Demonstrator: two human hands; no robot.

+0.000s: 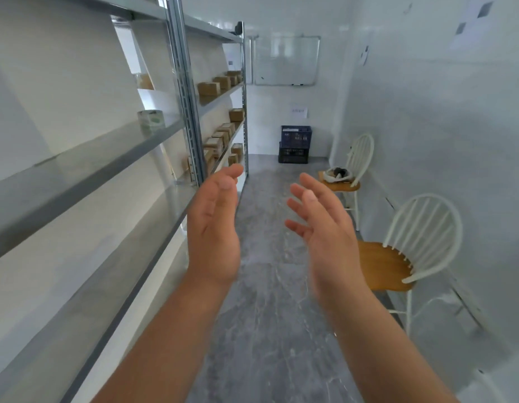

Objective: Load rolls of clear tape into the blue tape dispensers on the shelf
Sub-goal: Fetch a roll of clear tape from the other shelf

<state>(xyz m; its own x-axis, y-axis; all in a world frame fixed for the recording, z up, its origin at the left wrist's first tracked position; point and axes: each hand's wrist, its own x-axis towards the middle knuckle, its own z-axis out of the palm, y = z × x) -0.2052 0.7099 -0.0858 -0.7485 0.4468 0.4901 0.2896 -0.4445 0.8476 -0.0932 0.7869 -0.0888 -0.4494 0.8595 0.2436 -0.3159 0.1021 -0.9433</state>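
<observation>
Both my hands are raised in front of me over the aisle floor, palms facing each other, fingers apart and holding nothing. My left hand [213, 228] is beside the front edge of the grey metal shelf unit [86, 167]. My right hand [325, 228] is slightly blurred. A stack of clear tape rolls [150, 121] stands on the upper shelf board to the left, well beyond my hands. No blue tape dispenser is visible.
Brown cardboard boxes [214, 87] fill the far shelf bays. Two white chairs with wooden seats [398, 257] line the right wall, the far chair [344, 175] holding a bundle. Dark blue crates [294, 144] are stacked at the end wall under a whiteboard [286, 61].
</observation>
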